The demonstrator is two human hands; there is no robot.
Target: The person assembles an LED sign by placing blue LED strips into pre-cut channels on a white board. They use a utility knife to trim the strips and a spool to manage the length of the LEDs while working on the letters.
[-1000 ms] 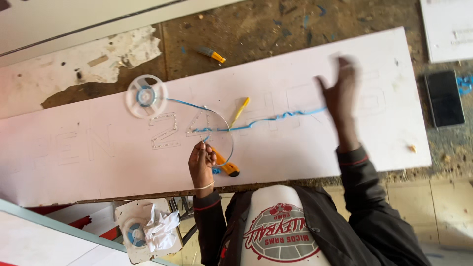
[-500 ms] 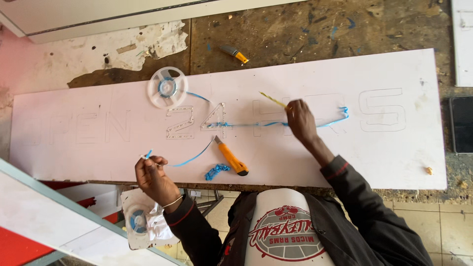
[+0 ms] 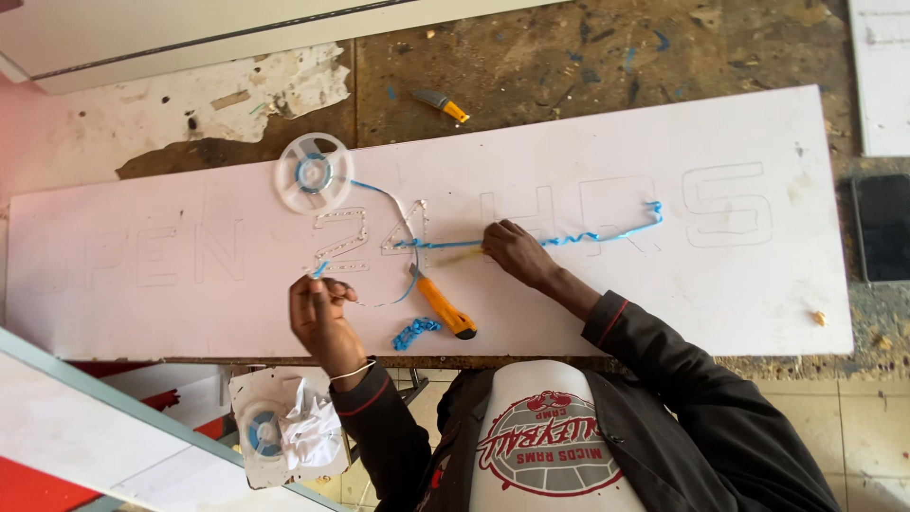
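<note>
On white sign board, blue strip.

The single head camera looked straight down from well above the white board, the person's chest at six o'clock.

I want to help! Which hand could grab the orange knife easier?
Probably the right hand: it lies closer to the orange knife, while the left hand is busy pinching the end of the blue strip.

Sign workshop — routed letter board, scarred bench, utility knife.
</note>
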